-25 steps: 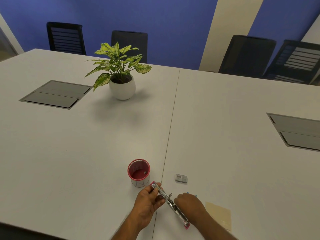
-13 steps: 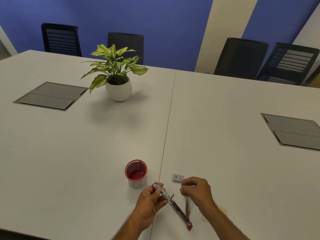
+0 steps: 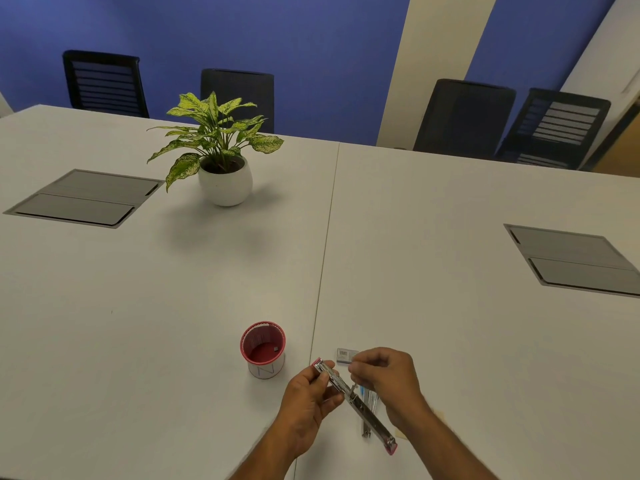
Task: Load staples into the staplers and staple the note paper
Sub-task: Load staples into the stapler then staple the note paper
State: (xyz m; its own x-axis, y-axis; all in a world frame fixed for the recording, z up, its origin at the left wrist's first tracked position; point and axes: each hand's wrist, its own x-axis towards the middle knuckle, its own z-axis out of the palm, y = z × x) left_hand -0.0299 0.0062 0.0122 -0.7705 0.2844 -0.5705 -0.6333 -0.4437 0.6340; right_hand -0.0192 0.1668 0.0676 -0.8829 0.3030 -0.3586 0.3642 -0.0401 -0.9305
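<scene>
I see my left hand gripping the opened pink stapler while my right hand pinches something tiny (likely staples), next to seat in its channel.

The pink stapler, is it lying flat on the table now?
No, the left hand grips the opened pink stapler near its far end and holds it above the table.

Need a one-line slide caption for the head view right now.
Left hand holds an opened pink-ended metal stapler over the white table while the right hand pinches above it, beside a red mesh cup.
</scene>
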